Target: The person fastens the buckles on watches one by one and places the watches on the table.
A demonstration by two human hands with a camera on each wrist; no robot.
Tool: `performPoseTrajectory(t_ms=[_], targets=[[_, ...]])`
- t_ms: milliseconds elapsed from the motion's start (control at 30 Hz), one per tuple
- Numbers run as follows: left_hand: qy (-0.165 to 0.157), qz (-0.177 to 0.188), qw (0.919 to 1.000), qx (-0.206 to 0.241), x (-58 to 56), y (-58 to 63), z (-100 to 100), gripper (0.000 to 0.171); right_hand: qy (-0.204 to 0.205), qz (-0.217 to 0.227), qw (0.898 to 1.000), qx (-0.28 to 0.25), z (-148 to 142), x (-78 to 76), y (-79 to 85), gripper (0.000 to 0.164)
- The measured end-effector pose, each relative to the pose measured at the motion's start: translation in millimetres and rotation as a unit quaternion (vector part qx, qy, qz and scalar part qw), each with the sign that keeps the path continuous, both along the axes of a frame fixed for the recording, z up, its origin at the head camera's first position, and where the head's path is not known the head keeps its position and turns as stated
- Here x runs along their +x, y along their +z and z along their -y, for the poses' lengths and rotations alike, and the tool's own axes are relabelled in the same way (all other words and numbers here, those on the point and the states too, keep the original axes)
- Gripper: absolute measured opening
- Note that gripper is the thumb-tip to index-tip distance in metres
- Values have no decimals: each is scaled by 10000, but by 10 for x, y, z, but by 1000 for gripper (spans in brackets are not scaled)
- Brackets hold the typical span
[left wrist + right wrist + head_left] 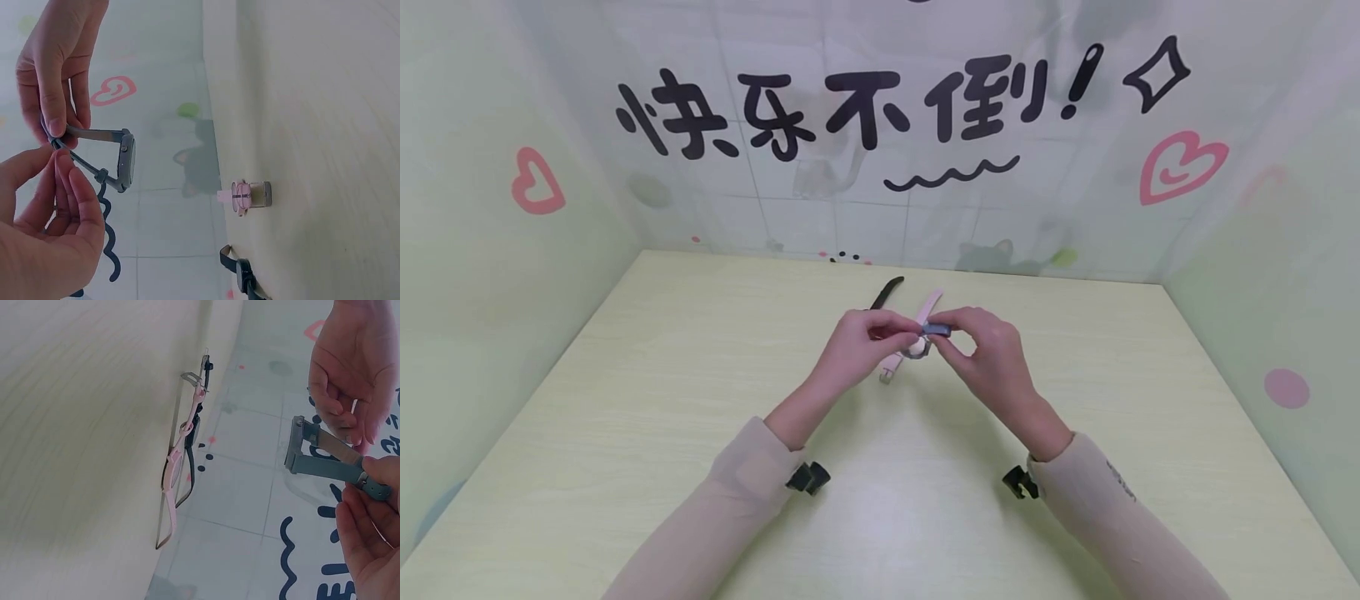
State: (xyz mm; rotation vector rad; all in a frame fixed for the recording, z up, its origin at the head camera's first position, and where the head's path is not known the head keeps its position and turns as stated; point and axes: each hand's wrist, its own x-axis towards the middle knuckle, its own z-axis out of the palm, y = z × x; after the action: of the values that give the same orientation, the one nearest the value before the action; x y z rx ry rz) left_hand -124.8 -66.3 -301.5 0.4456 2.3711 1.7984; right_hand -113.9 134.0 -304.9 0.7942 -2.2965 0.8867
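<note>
Above the table point(662, 375), your left hand point(856, 348) and right hand point(996, 354) are both pinching the blue-grey watch point(937, 330) by its strap point(326, 468), leaving the case point(127, 161) unsupported. If either pinch is loosening on that narrow strap, you're likely risking the watch twisting or dropping.

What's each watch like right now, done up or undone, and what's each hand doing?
Blue-grey watch: held up above the table, bent into a loop; can't tell if it's fastened.
Pink watch: lying on the table, undone.
Black watch: lying on the table, undone.
Left hand: pinching the blue-grey watch.
Right hand: pinching it too.
</note>
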Motion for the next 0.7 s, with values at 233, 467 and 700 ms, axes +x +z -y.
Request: performPoseTrajectory(t_ms=[233,467,700], targets=[[115,1062,9929,527,-52,-26,12,23,140,24,9999,-68,30,-3,-51,21],[234,1348,9899,364,-75,-30,-5,24,194,68,9998,82,76,7,-76,28],[99,1239,9921,146,-74,-4,-32,24,433,-12,9991,3,139,-4,-92,21]])
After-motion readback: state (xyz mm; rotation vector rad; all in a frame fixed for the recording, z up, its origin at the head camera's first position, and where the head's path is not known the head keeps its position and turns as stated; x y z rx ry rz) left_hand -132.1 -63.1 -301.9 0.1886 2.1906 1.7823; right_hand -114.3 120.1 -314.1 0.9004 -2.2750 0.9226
